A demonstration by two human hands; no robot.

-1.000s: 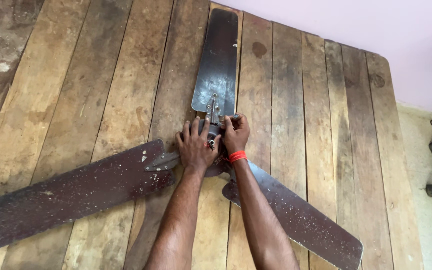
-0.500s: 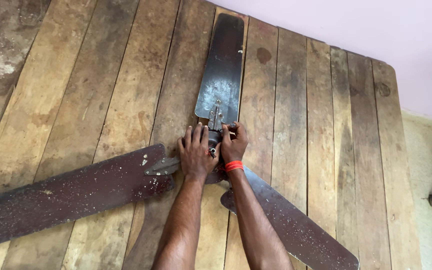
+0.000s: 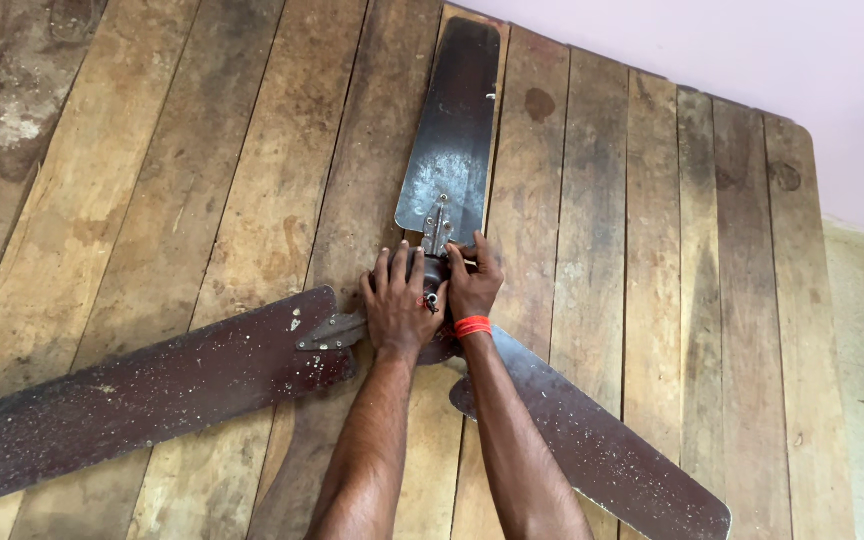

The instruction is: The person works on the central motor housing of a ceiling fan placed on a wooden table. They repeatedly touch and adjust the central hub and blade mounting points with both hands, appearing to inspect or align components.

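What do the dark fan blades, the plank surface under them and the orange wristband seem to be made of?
Dark brown fan blades: likely painted sheet metal, with worn patches showing bare grey and speckled grime. Plank surface: weathered, stained wood, with visible grain, knots and gaps. Orange wristband: perhaps thread or rubber; too small to tell.

Both forearms are bare and sleeveless, and a red band (image 3: 472, 326) circles the right wrist

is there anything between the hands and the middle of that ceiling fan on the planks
Nothing visible does. The left hand lies flat on the fan hub and the right hand cups it from the other side, by the far blade. The hub itself is mostly hidden beneath both hands on the wooden table.
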